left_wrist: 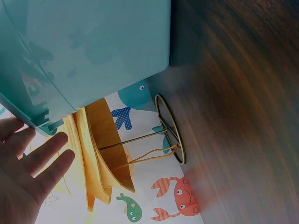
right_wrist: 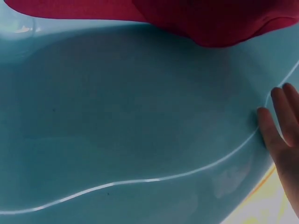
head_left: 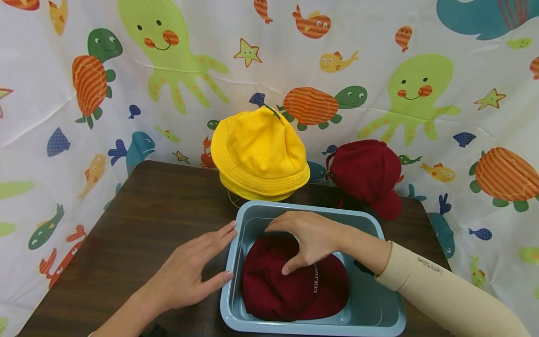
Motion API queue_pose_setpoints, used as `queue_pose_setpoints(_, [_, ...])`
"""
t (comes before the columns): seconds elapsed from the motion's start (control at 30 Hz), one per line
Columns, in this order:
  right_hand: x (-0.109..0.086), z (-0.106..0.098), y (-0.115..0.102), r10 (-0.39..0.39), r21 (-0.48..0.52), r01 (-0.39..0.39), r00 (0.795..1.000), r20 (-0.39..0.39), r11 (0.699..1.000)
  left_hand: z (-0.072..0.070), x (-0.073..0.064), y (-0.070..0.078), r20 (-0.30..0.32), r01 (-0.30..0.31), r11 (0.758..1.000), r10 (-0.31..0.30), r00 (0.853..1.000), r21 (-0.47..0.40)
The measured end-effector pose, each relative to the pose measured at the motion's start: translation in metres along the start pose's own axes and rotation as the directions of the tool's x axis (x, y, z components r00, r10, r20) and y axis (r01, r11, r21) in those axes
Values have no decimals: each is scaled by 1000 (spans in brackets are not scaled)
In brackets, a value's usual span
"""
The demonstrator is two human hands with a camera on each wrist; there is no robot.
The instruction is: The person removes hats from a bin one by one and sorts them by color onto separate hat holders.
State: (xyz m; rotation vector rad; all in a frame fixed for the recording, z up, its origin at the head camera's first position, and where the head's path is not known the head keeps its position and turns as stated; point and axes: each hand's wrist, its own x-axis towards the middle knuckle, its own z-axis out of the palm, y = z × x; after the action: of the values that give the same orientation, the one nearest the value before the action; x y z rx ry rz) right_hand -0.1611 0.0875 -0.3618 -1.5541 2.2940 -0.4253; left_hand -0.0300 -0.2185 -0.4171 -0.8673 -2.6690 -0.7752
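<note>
A light blue plastic bin [head_left: 227, 304] stands on the table, with a dark red cap [head_left: 269, 285] lying inside; white lettering shows on the cap. My left hand [head_left: 189, 269] is at the bin's left side, fingers extended and fingertips right at the rim. In the left wrist view, the left fingers [left_wrist: 51, 156] spread beside the bin's edge. Over the cap reaches my right hand [head_left: 309, 236], thumb apart from the bent fingers and nothing between them. The right wrist view has the cap [right_wrist: 187, 18] along its top edge and the right fingers [right_wrist: 271, 126] near the bin wall.
Behind the bin, a yellow bucket hat [head_left: 263, 154] sits on a wire stand [left_wrist: 170, 130]. Another dark red cap [head_left: 364, 173] is at the back right. A sea-animal patterned curtain [head_left: 252, 28] hangs behind the dark wooden table [head_left: 168, 210].
</note>
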Motion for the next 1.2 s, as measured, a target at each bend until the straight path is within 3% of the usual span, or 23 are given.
queue_pose_setpoints(0.37, [-1,9,1,44,21,-47,994,105,999,0,0,0,2,4,1000,-4,1000,8])
queue_pose_setpoints(1.0, [4,25,2,61,-6,-61,973,222,998,-1,1,0,-6,-6,1000,6,1000,11])
queue_pose_setpoints(1.2, [5,31,3,61,16,-66,972,226,998,-1,0,0,5,3,1000,-3,1000,10])
